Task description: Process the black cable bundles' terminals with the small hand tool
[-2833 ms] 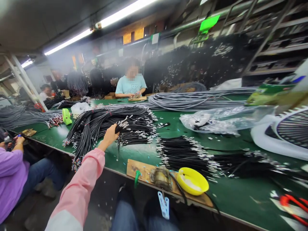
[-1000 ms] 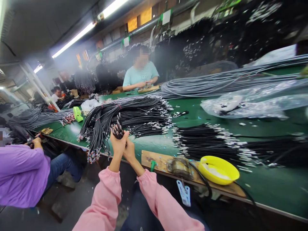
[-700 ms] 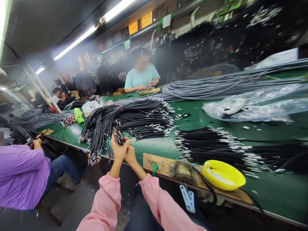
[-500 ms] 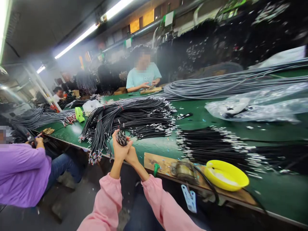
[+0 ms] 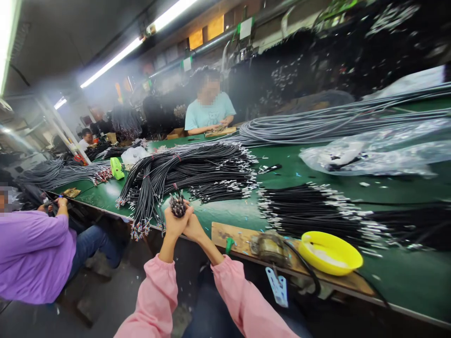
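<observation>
My left hand [image 5: 172,225] and my right hand [image 5: 192,226] are wrapped together around a bundle of black cables [image 5: 177,205]. The cut ends point up toward me, and most of the bundle's length is hidden behind my hands. Just beyond lies a pile of long black cables [image 5: 165,171] with stripped, coloured wire ends hanging at the table's front edge. Right of it, a stack of shorter black cables [image 5: 310,209] with white ends rests on the green table [image 5: 232,212].
A wooden board [image 5: 225,234] carries a small motor-like device [image 5: 269,248] and a yellow bowl [image 5: 352,263]. A light blue clip [image 5: 278,288] hangs below. Grey cables [image 5: 282,129] and plastic bags [image 5: 380,155] lie behind. A person in purple [image 5: 38,253] sits left; another in light blue [image 5: 211,112] works opposite.
The bundle's protruding ends now sit lower and more level between my hands. My hands stay in nearly the same place. The person in purple has shifted their hands slightly.
</observation>
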Demonstrator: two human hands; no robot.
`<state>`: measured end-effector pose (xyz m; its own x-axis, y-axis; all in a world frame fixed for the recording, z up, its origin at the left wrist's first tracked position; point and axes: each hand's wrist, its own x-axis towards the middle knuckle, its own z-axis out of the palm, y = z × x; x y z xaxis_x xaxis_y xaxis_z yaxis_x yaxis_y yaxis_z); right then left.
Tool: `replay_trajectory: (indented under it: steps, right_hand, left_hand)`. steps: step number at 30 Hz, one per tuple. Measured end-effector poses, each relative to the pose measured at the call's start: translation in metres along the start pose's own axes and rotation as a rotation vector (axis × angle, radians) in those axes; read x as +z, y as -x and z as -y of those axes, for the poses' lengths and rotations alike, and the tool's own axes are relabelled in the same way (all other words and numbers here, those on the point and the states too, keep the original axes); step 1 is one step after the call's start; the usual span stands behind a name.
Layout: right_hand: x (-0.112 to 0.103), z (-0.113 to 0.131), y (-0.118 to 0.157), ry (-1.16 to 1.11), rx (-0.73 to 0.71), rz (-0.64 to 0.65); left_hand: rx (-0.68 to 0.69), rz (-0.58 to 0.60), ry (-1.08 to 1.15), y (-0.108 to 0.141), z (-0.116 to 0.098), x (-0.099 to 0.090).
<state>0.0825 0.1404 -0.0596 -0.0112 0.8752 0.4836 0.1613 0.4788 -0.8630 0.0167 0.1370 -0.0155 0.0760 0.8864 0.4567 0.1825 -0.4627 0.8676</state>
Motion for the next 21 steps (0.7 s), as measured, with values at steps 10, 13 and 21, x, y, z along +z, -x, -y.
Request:
replay_trajectory:
  steps: [10, 13, 21]
  right_hand:
    - [0.005, 0.001, 0.003, -0.053, 0.049, -0.015]
    - [0.005, 0.002, 0.005, -0.043, 0.074, -0.017]
    - [0.0, 0.022, 0.011, -0.04, 0.183, -0.029]
  left_hand:
    - [-0.036, -0.016, 0.069, -0.001, -0.013, 0.004]
    - [-0.07, -0.018, 0.131, -0.001, -0.011, 0.002]
    - [-0.253, -0.216, 0.498, -0.007, -0.008, 0.006]
